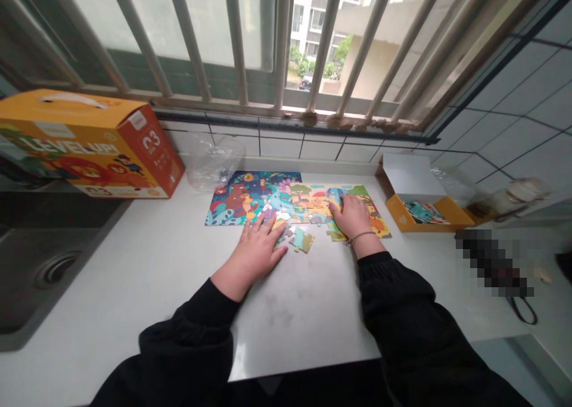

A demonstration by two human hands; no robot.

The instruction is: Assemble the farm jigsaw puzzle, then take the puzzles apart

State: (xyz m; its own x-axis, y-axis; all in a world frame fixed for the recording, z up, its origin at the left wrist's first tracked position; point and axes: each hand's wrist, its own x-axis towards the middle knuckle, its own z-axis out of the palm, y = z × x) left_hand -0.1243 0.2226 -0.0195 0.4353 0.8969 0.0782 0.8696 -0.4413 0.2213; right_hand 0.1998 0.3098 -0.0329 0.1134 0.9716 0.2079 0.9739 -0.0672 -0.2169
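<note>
My left hand [257,247] lies palm down with its fingers spread, over the lower edge of a colourful jigsaw puzzle [236,195] with a dark forest picture. Some puzzle pieces are partly hidden under its fingers. Just right of that thumb, a few green and grey loose puzzle pieces [302,240] rest on the white countertop [304,311]. My right hand [354,219] rests on the lighter, yellow-green section of jigsaw [319,195], thumb and index finger apart on its surface. Its other fingers are partly hidden, and a bracelet circles the wrist.
A big orange box with a handle [84,145] stands at the left beside a dark sink [58,264]. Crumpled clear plastic [210,165] lies behind the puzzle. On the right are an opened yellow box [431,216] holding pieces and a blurred-out dark object [494,264]. A barred window is behind.
</note>
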